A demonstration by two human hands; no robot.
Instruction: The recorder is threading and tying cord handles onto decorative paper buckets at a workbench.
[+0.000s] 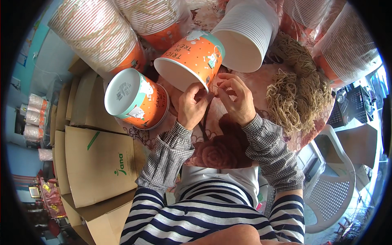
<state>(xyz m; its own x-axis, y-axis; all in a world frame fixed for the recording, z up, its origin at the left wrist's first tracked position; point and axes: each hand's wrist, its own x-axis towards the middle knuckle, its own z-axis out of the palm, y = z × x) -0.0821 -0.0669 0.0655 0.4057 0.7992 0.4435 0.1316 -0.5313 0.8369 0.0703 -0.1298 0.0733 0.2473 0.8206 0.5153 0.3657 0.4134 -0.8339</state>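
Observation:
An orange paper bucket (195, 57) with a pale green band and cartoon figures lies tilted on its side, its white mouth toward me. My left hand (192, 107) is closed at the near edge of its rim, thumb and forefinger pinched there. Close beside it, my right hand (238, 100) has its fingertips drawn together just right of the rim. Whatever lies between those fingertips is too small to make out. A similar bucket (152, 109) stands upside down to the left. On the right lies a heap of tan cord (300, 96).
A nested stack of white-mouthed buckets (244, 43) lies behind. Plastic-wrapped bucket stacks (96, 34) line the far side. A flowered cloth (216, 153) covers the table. Cardboard boxes (100, 163) stand at left, a plastic chair (330, 192) at right.

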